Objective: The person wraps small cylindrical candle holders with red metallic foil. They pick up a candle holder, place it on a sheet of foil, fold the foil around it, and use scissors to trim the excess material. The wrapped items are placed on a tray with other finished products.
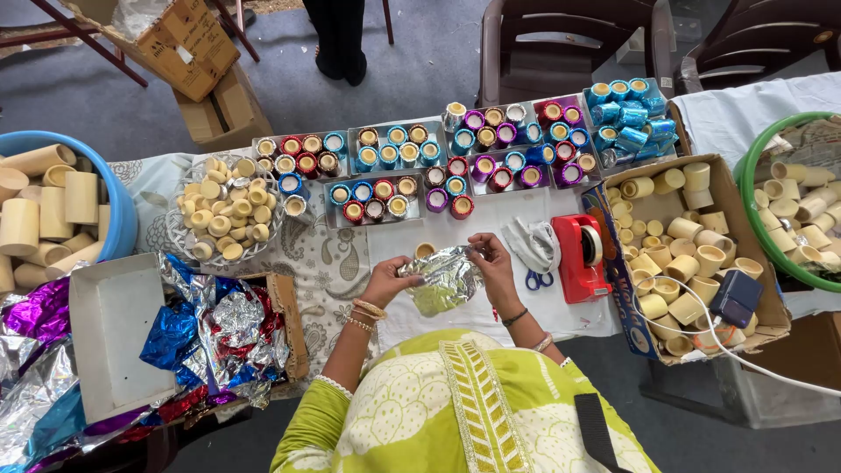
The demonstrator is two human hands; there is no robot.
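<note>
A person in a green patterned garment sits at a cloth-covered worktop [307,263], both hands closed on a crinkled sheet of silver foil [445,278] held just above the worktop's near edge. The left hand [390,278] grips the sheet's left side; the right hand [491,263] pinches its upper right corner. One bare cream tube [424,250] stands just beyond the foil. Much appears finished: trays of foil-wrapped tubes [455,153] in blue, red, purple and silver line the far side. Much also appears left: a cardboard box of bare tubes [679,250] sits to the right, a metal basket of them [223,217] to the left, and a blue tub [123,210] holds longer ones. Loose coloured foil [206,337] fills a box at left. A red tape dispenser [580,256] and scissors [536,278] lie near the right hand.
</note>
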